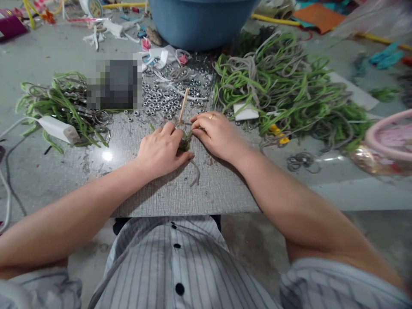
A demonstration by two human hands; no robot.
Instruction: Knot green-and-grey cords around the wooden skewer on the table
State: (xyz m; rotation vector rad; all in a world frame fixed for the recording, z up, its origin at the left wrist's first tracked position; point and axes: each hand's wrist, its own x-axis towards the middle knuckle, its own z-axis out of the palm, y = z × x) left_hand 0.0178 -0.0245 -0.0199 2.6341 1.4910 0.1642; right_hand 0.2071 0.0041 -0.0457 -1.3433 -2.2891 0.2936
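Note:
At the near middle of the table, my left hand [161, 148] is closed around a small bunch of green and grey cord [184, 145]. A loose grey cord end [195, 174] trails from it toward the table's edge. Right beside it, my right hand [215, 134], with a ring on one finger, has its fingertips pinched at the same bunch; the exact grip is partly hidden. Just beyond my fingers a thin wooden stick [184, 105] stands tilted, its lower end near the cord. Many small metal nut-like rings [157, 101] lie scattered past the stick.
A tangled heap of green and grey cords [289, 81] lies to the right, a blue basin [202, 21] at the back. On the left are corded pieces with metal parts [61, 96] and a white block on a cable [59, 129]. A pink-rimmed object [373, 133] sits far right.

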